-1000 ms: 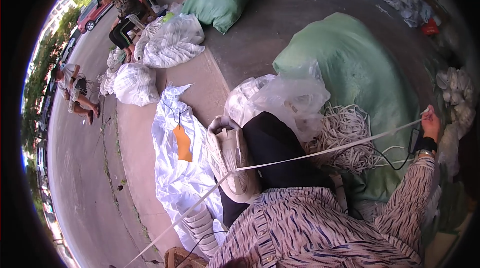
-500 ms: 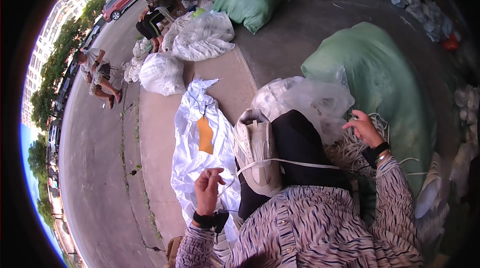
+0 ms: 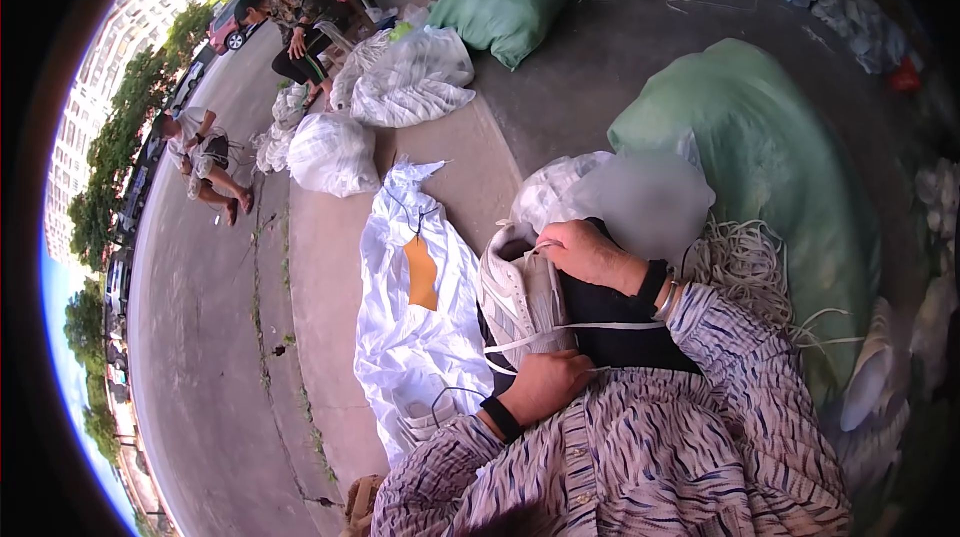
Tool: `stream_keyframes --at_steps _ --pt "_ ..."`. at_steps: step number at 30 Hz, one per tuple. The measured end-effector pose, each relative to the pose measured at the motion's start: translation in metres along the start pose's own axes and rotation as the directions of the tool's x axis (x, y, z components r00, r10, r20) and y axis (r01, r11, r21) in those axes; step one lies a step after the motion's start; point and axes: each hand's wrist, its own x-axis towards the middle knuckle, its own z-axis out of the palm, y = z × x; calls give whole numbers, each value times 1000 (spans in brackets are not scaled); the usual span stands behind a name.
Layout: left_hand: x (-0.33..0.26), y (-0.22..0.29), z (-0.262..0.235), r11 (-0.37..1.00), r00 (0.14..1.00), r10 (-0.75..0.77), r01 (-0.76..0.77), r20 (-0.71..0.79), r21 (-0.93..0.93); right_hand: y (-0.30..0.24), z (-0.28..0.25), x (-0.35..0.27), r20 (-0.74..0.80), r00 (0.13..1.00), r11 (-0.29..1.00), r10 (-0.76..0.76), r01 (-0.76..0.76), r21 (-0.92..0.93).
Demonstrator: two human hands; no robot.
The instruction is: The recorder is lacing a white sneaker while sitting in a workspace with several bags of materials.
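A white sneaker point(image 3: 518, 299) rests on my lap, on black trousers. My right hand point(image 3: 590, 254) grips its upper edge near the collar and pinches the white lace there. My left hand point(image 3: 545, 384) is closed around the white lace point(image 3: 560, 330), which runs taut across the shoe and my lap. Both sleeves are striped. A heap of loose white laces point(image 3: 745, 262) lies just right of my right wrist.
A white sack with an orange tag point(image 3: 420, 337) is spread on the concrete to my left. A big green sack point(image 3: 770, 152) lies at right, with more sacks point(image 3: 500, 2) and white bags point(image 3: 330, 152) beyond. Two people point(image 3: 210, 162) sit by the road at far left.
Both hands have come in to the shoe: the right from the lace pile at right, the left up from beside the white sack. The long pulled-out lace is now drawn short across the shoe.
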Motion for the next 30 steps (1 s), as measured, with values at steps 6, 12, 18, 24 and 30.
stream_keyframes --at_steps 6,12,18,24,30 --pt "4 -8 -30 278 813 -582 223 21 -934 -31 -23 -36 79 970 946 229 -241 215" --pt "29 -27 -40 672 770 -572 242 -283 -700 -21 -13 -61 -16 995 965 -97 90 -246" --pt "46 -28 -57 867 875 -485 482 9 -126 -33 1 -87 151 971 970 184 -154 -189" --pt "46 -44 -63 942 936 -318 330 151 -65 -44 5 -100 192 933 947 305 -276 -163" --pt "48 -51 -59 898 919 -367 391 145 -201 -45 9 -96 90 943 942 320 -307 -135"
